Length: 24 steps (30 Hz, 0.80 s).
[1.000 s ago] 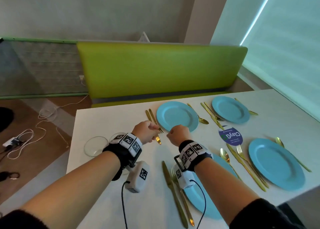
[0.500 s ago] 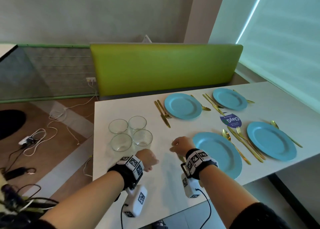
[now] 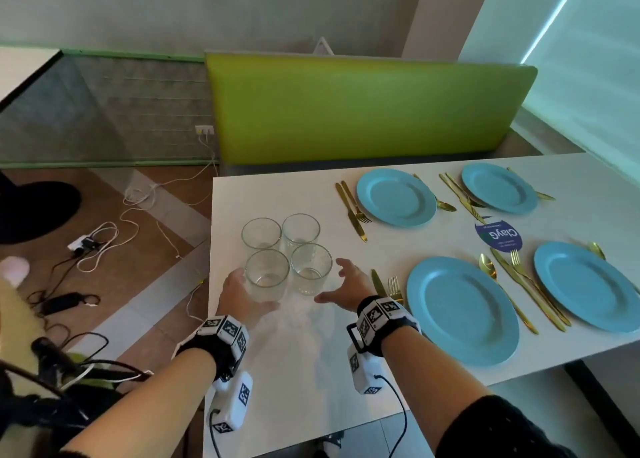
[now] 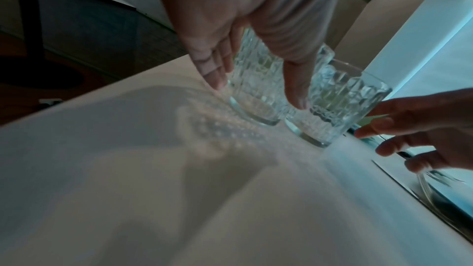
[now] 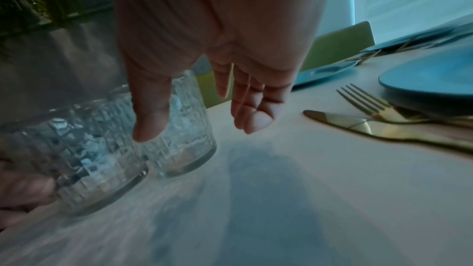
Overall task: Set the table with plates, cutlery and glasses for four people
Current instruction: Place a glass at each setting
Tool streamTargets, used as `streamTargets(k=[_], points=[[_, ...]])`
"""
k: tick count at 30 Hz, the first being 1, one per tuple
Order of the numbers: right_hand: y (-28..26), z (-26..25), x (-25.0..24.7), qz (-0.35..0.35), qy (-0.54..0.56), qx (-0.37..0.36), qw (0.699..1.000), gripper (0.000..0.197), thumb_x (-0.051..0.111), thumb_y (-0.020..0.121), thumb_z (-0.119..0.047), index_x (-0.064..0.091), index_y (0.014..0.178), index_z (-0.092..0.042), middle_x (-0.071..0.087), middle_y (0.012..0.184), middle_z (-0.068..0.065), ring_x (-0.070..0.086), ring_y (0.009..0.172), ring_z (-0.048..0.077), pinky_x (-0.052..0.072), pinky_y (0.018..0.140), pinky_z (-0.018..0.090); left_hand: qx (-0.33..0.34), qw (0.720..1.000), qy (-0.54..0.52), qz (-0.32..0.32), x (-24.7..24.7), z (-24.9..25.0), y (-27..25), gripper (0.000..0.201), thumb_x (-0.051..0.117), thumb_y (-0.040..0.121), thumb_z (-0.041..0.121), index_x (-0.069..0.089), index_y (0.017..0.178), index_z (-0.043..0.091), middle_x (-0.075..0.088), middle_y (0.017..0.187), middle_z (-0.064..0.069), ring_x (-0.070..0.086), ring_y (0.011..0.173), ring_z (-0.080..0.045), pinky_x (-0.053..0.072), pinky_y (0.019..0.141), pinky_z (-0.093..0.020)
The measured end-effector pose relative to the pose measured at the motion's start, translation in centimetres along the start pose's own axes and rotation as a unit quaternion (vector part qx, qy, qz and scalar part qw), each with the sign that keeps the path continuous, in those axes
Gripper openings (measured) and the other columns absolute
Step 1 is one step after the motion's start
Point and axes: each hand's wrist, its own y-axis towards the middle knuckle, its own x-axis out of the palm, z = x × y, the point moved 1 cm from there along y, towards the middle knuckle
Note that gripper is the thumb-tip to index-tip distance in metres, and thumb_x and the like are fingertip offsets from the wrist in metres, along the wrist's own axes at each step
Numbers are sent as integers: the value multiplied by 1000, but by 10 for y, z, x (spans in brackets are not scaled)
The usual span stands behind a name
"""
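Your left hand (image 3: 239, 297) cups the near-left glass (image 3: 266, 279), fingers straight, thumb in front; can't tell if it's touching. Your right hand (image 3: 349, 284) is spread wide just beside the near-right glass (image 3: 311, 270). Both glasses stand on the table (image 3: 311, 353).

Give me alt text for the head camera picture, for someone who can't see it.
Two bare hands reach for four empty glasses clustered on a white table: the left hand around the near left glass, the right hand open beside the near right glass. Four blue plates with gold cutlery are laid to the right, a green bench behind.
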Motion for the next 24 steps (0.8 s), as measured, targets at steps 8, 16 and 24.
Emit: streamTargets(k=[8,16,24], points=[[21,0,22,21,56,-20,998,96,87,59,-35,35,138,-20,56,128,4,54,117,24,45,100,33,18,997,-71,-7,8,-5,12,102,90,56,24,32,140,11,48,138,-11,47,127,-27,39,105,-34],[27,-8,32,45,74,-54,995,95,87,58,-33,35,137,-22,59,124,1,54,116,20,42,95,25,32,994,-107,-1,11,-2,13,91,88,57,23,40,134,16,53,134,-2,51,124,-21,41,103,-29],[16,-4,31,64,68,-30,995,74,84,61,-36,46,124,-23,61,119,1,55,109,19,40,84,23,43,993,-106,1,8,-4,0,85,89,56,21,45,128,15,56,130,-5,54,119,-23,44,99,-29]])
